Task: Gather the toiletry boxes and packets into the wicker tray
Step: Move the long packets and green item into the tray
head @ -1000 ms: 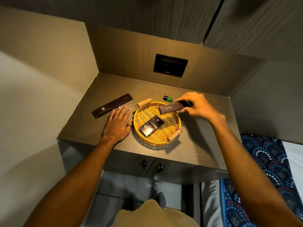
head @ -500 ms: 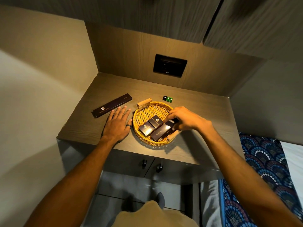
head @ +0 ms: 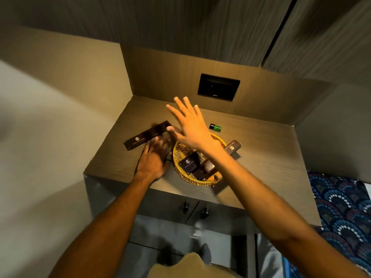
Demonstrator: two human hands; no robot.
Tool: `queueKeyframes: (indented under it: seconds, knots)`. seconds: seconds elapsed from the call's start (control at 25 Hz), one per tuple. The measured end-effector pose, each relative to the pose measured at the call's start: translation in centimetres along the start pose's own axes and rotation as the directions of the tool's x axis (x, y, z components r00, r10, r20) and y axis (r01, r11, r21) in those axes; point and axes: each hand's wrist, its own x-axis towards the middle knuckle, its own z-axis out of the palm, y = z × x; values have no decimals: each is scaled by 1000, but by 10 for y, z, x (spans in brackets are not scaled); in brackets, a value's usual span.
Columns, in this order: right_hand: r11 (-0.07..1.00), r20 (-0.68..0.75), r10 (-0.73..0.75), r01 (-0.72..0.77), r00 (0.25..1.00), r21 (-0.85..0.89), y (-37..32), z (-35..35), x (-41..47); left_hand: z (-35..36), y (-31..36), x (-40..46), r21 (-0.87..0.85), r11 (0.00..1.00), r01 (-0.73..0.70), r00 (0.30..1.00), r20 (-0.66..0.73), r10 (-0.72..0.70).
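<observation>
The round wicker tray (head: 181, 172) sits near the counter's front edge with several dark toiletry boxes (head: 188, 164) lying in it. Another dark box (head: 232, 147) lies at the tray's right rim, partly hidden by my forearm. A long dark box (head: 147, 135) lies on the counter left of the tray. My right hand (head: 190, 125) hovers above the tray's far side, fingers spread, empty, its thumb near the long box's right end. My left hand (head: 154, 157) rests flat on the counter just left of the tray, blurred, holding nothing.
A small green and black packet (head: 215, 127) lies behind the tray. A black wall panel (head: 218, 89) is set in the back wall. The wooden counter (head: 267, 169) has walls at left and back; a patterned blue bedspread (head: 341, 207) lies at the right.
My right hand let go of the box it laid in the tray and swung up and left across the tray, opening. My left hand shifted slightly. The camera view moved.
</observation>
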Motion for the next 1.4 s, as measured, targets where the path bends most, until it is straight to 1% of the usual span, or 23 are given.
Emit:
queueKeyframes:
  seconds: [0.04,0.08,0.12,0.16,0.2,0.24,0.28,0.32,0.36,0.44,0.52,0.56,0.68,0.76,0.8,0.84,0.88,0.96,1.0,1.04,1.08,1.2,1.4]
  knots:
    - [999,91,39,-36,995,-33,-14,18,12,6,11,-7,-32,998,-46,997,-68,44]
    - [996,216,82,-71,973,-59,-21,36,20,14,19,-13,-18,997,-74,993,-89,72]
    - [993,327,111,-92,938,-73,-25,51,28,18,27,-13,21,998,-63,997,-39,64]
    - [991,420,130,-108,898,-76,-26,62,32,22,35,-11,61,998,-14,999,32,12]
    - [990,481,141,-122,865,-72,-26,71,34,25,44,-5,110,992,54,993,94,-65]
    - [990,521,143,-131,842,-59,-26,77,35,25,52,-1,171,978,119,981,135,-143]
    - [989,531,144,-142,835,-45,-25,81,36,27,58,3,236,960,148,969,160,-189]
    - [987,521,150,-154,840,-35,-24,83,35,29,62,4,269,954,131,969,170,-181]
    - [986,498,159,-161,853,-38,-23,83,35,32,62,3,266,960,90,977,164,-137]
    - [988,455,157,-138,877,-75,-22,80,38,33,57,-3,184,983,27,990,133,-52]
    - [991,409,131,-103,903,-89,-24,74,40,35,50,-5,122,992,19,995,95,-31]
    - [992,373,114,-86,921,-91,-23,67,41,35,49,-5,117,993,15,997,76,-24]
    - [996,188,7,9,982,-87,-14,28,43,31,45,-2,83,996,-10,1000,23,9]
    - [992,78,-77,84,994,-93,2,-5,40,26,36,0,79,997,-2,1000,26,0]
    - [989,57,-105,110,993,-99,11,-20,33,24,29,1,75,997,14,999,48,-17]
    - [986,69,-124,131,990,-99,24,-33,22,22,24,2,66,997,29,997,67,-34]
    - [985,90,-134,143,987,-100,40,-45,6,23,23,2,60,997,38,998,57,-41]
    - [986,134,-113,127,985,-105,67,-58,-32,23,23,0,64,998,29,998,54,-32]
    - [986,177,-57,82,983,-142,92,-71,-78,26,50,-1,37,999,-29,996,82,26]
    - [984,220,-22,60,975,-166,108,-73,-105,29,63,-2,27,998,-54,993,106,50]
    - [987,258,1,40,966,-154,116,-67,-117,31,64,-2,17,999,-46,993,107,44]
    - [982,346,37,30,938,-185,118,-44,-120,32,60,0,15,1000,8,995,96,-10]
    - [972,360,32,55,932,-229,109,-18,-98,36,53,-6,-1,999,41,994,97,-41]
